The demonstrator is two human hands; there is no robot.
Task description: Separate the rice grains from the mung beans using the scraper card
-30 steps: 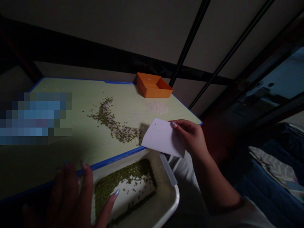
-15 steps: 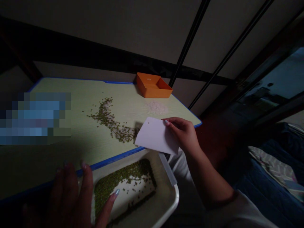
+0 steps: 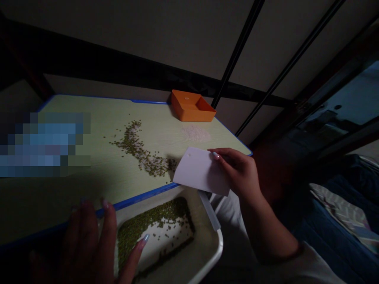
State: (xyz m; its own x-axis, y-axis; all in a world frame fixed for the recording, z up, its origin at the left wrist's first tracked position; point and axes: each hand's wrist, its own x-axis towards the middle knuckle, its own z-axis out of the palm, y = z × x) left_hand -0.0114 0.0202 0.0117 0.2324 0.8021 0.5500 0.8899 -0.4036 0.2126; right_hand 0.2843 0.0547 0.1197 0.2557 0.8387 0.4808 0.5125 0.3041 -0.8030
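Pinched between thumb and fingers of my right hand [image 3: 239, 171] is a flat white scraper [image 3: 201, 169] with a small hole in one corner. It is held over the near edge of the table [image 3: 89, 114], beside a curved trail of green beans mixed with white grains [image 3: 148, 161]. Below that edge is a white plastic bin [image 3: 217, 252], with green beans [image 3: 130, 232] lying along its floor. My left hand [image 3: 89, 240] is spread at the bin's left side, its thumb reaching over the inside. Whether the left fingers press on the rim is too dark to tell.
An orange open box [image 3: 197, 114] stands at the table's far edge, with a heap of white grains [image 3: 195, 133] in front of it. A blurred-out bluish patch [image 3: 56, 138] covers the table's left side. Panelled doors rise behind; dark blue bedding [image 3: 325, 225] lies at right.
My right hand has moved slightly to the right with the scraper, drawing it away from the end of the bean trail. My left hand and the bin look unchanged.
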